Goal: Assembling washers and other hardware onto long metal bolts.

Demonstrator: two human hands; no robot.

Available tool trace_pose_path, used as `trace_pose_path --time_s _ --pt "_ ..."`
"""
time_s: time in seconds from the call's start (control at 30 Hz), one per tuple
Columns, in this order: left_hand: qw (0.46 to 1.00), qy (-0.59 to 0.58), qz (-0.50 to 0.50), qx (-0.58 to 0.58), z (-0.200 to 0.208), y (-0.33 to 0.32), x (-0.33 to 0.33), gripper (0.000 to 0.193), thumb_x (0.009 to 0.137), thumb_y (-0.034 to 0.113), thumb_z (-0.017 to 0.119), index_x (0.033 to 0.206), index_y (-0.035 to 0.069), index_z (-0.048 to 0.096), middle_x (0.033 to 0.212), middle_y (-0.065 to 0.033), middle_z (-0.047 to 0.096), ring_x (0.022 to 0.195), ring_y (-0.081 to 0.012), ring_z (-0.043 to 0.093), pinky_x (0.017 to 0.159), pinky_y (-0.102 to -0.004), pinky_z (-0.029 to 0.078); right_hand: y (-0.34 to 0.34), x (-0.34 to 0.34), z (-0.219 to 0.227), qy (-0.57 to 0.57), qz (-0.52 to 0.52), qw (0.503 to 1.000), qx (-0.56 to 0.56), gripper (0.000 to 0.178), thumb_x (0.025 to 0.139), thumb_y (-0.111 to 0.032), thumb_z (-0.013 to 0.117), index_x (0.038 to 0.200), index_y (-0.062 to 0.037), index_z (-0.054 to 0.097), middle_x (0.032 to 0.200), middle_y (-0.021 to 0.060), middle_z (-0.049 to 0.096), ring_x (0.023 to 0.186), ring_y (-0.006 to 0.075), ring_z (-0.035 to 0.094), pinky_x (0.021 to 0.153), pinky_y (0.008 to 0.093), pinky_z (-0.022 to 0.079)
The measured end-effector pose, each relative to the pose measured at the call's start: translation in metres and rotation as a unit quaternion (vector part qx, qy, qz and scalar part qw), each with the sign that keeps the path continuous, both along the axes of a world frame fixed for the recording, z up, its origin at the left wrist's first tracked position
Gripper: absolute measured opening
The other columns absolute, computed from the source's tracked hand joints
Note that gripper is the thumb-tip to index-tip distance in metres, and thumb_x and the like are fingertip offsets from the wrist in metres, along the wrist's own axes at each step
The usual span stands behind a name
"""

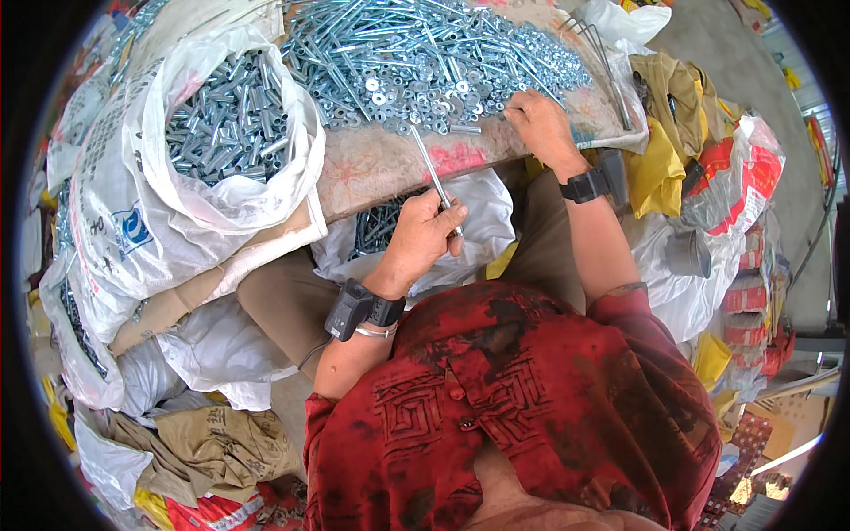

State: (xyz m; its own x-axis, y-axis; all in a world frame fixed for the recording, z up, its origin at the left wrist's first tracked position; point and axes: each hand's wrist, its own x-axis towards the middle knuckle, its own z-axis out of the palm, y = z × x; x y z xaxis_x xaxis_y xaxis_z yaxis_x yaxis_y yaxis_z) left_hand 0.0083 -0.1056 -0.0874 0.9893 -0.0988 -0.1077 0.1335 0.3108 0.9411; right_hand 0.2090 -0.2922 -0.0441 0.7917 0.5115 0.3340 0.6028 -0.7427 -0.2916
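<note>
My left hand (418,237) is closed around a long silvery bolt (428,164). The bolt slants up and away, its far end close to the table's front edge. At the right front of a heap of shiny metal hardware (416,66), my right hand (540,128) has its fingers curled together. Whatever those fingers pinch, if anything, is hidden. Long bolts lie across the back of the heap, with washers (462,87) and nuts along its front. One short metal sleeve (465,129) lies near the edge, between my two hands.
A white woven sack (142,168) full of metal sleeves (226,119) stands open at the left. Below the worn tabletop (354,173), another white bag (482,208) holds dark metal pieces. Bent metal rods (611,80) rest at the right end. Yellow and red sacks (744,181) crowd the right side.
</note>
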Motion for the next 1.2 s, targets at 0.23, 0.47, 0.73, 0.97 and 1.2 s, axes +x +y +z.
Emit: trace_pose_path --time_s 0.23,0.47,0.73,0.97,1.2 --pt "1.0 0.018 -0.003 -0.009 0.003 0.001 0.0 0.018 0.099 0.023 0.06 0.093 0.007 0.056 0.063 -0.0025 0.061 0.047 -0.0051 0.049 0.042 -0.0198 0.031 0.006 -0.001 -0.001 -0.007 0.073 0.997 0.014 0.014 0.086 -0.015 0.064 0.092 -0.0031 0.067 0.093 0.0142 0.066 0.086 0.036 0.063 0.075 0.0434 0.049" --pt "1.0 -0.005 -0.003 -0.012 0.01 0.001 -0.001 0.016 0.098 0.021 0.06 0.092 0.006 0.057 0.062 -0.0017 0.06 0.048 -0.0055 0.049 0.043 -0.0203 0.033 0.012 0.002 0.009 0.032 0.012 0.996 -0.077 0.022 0.085 -0.023 0.067 0.092 -0.0026 0.062 0.084 0.0181 0.066 0.084 0.0406 0.062 0.074 0.0475 0.047" --pt "0.938 -0.099 0.024 0.332 -0.003 0.003 0.0 0.018 0.087 0.019 0.065 0.09 0.001 0.063 0.068 -0.014 0.063 0.061 -0.0304 0.064 0.058 -0.0411 0.05 0.016 -0.027 0.023 0.007 0.032 0.992 -0.122 0.023 0.085 -0.021 0.065 0.091 -0.0014 0.056 0.082 0.0227 0.063 0.082 0.045 0.059 0.071 0.052 0.044" --pt "0.801 -0.143 0.011 0.582 0.007 -0.003 -0.007 0.022 0.086 0.026 0.062 0.086 0.005 0.061 0.074 -0.0194 0.065 0.076 -0.042 0.063 0.068 -0.0517 0.049 -0.013 -0.081 0.057 0.458 0.17 0.832 0.261 0.011 0.092 -0.01 0.065 0.097 -0.0003 0.062 0.075 -0.0002 0.059 0.064 0.0067 0.057 0.054 0.0198 0.047" --pt "0.772 -0.199 0.005 0.604 0.009 -0.005 -0.006 0.018 0.086 0.024 0.062 0.088 0.006 0.061 0.072 -0.017 0.065 0.071 -0.0375 0.065 0.064 -0.0495 0.05 -0.018 -0.091 0.063 0.494 0.172 0.81 0.266 0.011 0.093 -0.007 0.062 0.101 0.001 0.064 0.075 0.0013 0.06 0.062 0.0077 0.057 0.052 0.0214 0.048"
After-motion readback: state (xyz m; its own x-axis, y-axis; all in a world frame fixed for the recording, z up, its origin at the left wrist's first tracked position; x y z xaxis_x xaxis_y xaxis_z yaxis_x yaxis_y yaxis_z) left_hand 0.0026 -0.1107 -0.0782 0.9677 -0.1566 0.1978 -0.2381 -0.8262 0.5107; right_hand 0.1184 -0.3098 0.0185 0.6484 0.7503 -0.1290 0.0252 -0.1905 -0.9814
